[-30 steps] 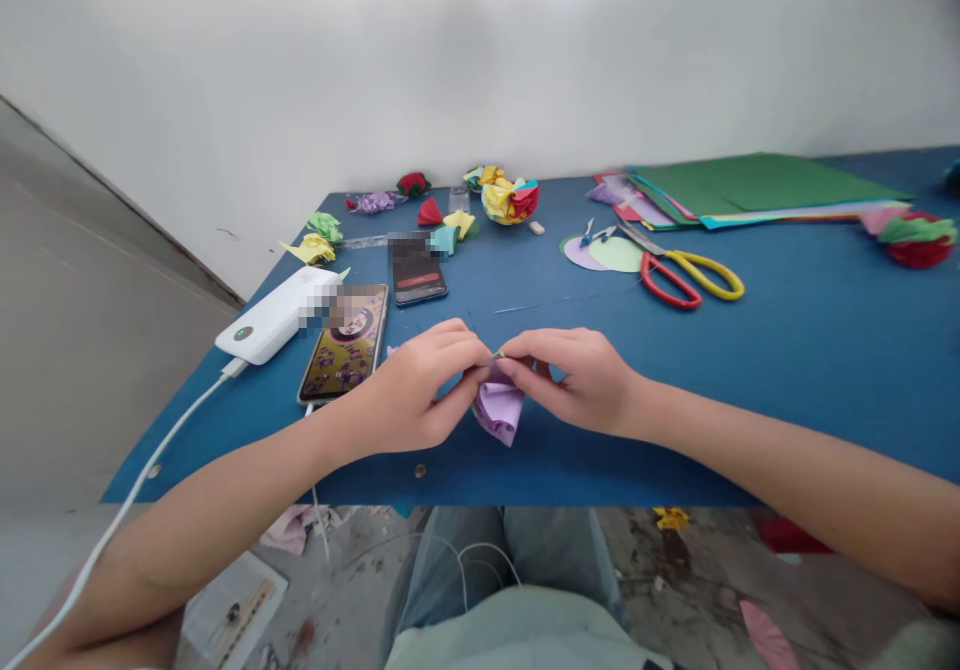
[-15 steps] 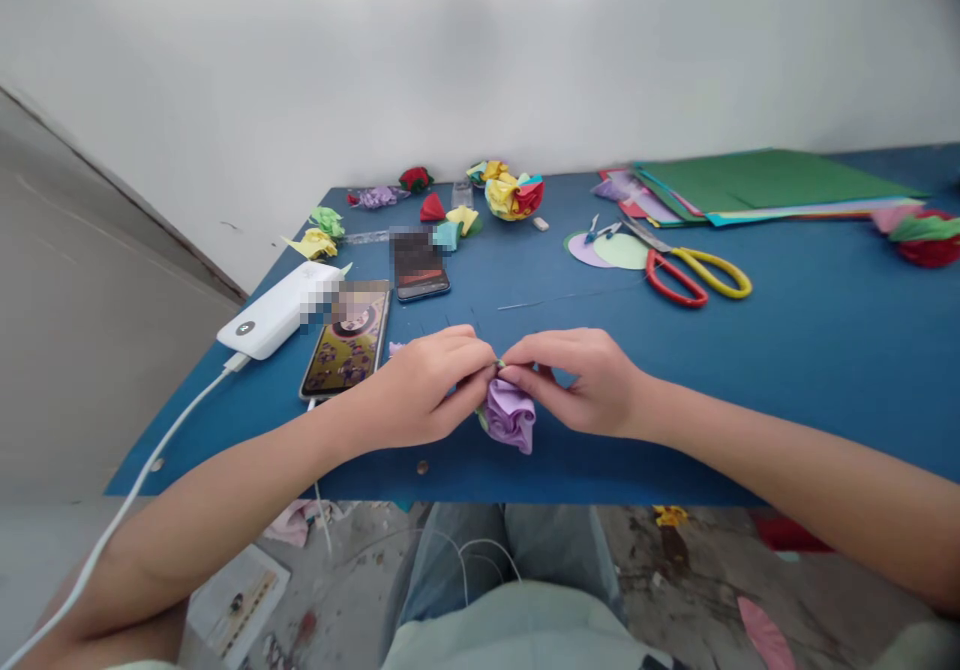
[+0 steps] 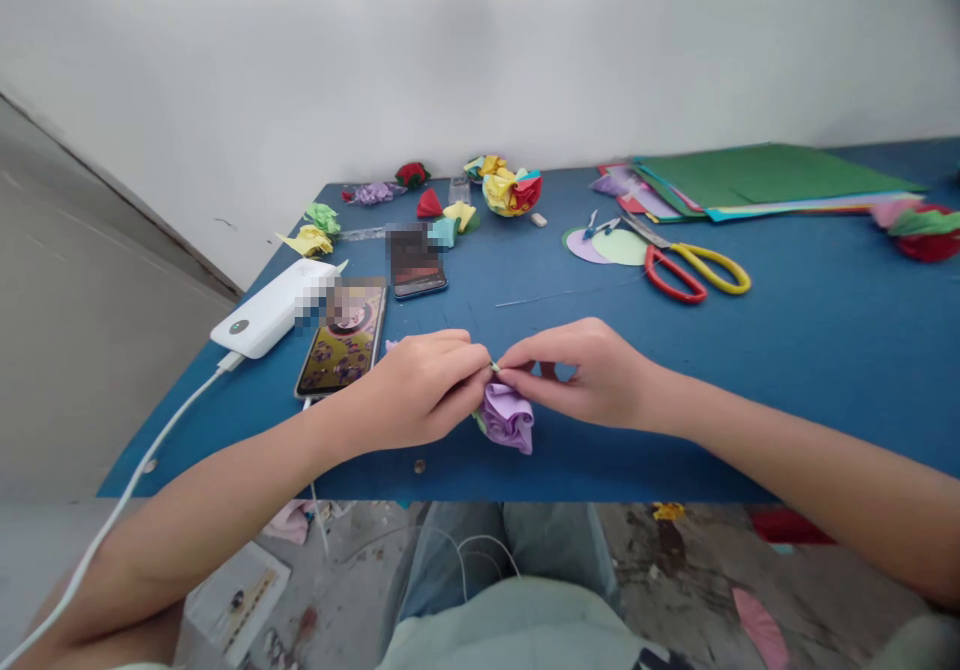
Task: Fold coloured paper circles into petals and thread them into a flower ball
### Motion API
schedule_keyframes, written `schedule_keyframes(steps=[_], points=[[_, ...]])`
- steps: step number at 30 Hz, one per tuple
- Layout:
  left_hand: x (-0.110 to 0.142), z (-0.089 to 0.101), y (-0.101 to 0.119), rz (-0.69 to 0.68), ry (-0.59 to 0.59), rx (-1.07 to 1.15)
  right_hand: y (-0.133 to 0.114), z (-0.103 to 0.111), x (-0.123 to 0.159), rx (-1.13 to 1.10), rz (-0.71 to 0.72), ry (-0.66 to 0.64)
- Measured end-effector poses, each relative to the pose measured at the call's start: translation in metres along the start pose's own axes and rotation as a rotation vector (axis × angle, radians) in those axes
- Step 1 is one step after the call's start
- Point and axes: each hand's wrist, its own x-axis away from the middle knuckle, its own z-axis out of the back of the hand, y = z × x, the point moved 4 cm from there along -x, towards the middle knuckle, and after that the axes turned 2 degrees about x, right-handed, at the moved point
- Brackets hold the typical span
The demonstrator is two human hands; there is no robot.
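A purple paper flower with pale green at its edge hangs just below my fingers, above the front of the blue table. My left hand is closed, pinching the flower at its green edge between thumb and fingers. Opposite it, my right hand is pinched shut with thumb and forefinger on a small pale green tip at the top of the flower. The fingertips of both hands nearly meet there. Part of the flower is hidden behind my left fingers.
Left on the blue table lie a white power bank, a lit phone and a darker phone. Scissors rest beside paper circles. Paper sheets and finished paper flowers line the back.
My right hand has shifted slightly, its knuckles a little higher and its fingertips a touch left. Both hands keep their pinch on the flower. The view has moved slightly.
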Motion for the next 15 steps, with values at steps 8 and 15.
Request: schedule_keyframes(steps=[8,15], points=[[0.000,0.005,0.003,0.015,-0.055,0.122,-0.005,0.007,-0.003,-0.028,-0.043,-0.059],[0.000,0.004,0.002,0.076,-0.004,0.101,-0.016,-0.004,0.006,0.328,0.228,0.160]])
